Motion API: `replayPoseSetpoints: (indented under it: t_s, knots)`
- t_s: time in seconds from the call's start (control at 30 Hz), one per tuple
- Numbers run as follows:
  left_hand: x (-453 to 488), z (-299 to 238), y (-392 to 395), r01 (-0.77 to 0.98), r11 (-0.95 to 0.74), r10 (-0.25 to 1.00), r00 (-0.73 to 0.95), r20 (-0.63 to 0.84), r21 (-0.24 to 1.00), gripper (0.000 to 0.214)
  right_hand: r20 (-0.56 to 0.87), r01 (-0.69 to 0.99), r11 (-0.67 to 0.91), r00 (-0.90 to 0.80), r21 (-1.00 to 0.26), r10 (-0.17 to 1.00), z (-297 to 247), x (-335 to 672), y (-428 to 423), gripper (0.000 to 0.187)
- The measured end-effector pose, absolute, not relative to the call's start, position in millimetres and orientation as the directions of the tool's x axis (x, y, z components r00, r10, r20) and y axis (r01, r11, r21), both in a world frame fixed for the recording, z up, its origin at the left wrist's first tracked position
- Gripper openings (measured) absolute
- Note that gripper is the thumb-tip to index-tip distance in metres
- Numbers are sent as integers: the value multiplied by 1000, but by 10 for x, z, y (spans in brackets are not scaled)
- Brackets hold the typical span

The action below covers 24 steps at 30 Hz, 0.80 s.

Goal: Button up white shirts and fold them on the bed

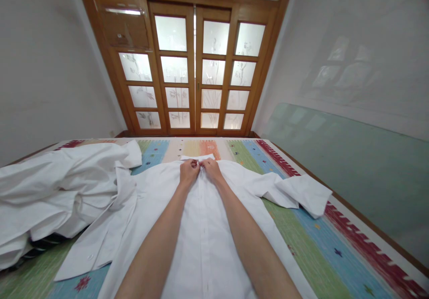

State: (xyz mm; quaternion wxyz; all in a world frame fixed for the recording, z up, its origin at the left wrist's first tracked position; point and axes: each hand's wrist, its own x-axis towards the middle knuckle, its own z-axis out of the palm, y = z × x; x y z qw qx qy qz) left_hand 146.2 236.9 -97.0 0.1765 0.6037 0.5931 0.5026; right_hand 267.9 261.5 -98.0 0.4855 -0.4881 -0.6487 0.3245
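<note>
A white button-up shirt (214,232) lies spread front side up, its collar (208,157) at the far end and its sleeves out to both sides. Both hands meet at the top of the button placket, just below the collar. My left hand (190,171) is closed with its fingers pinching the shirt there. Right beside it, my right hand (211,169) also pinches the cloth at the collar opening. The fingers cover the small spot between them, so I cannot make out a button.
More white clothing (67,187) lies heaped on the left, with a dark striped cloth (47,243) partly under it. A colourful striped cover (304,236) lies beneath everything. A pale green panel (335,151) stands along the right wall; wooden glass-paned doors (196,66) close off the far end.
</note>
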Motion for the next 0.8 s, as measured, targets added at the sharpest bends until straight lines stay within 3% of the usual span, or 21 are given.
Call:
replayPoseSetpoints:
  t_s: [0.8]
  knots:
    - [1468,-942,2322,534,-268,864,-235,445,802,19,380,507,361,-71,-783,922,-1049,2666,2651,12]
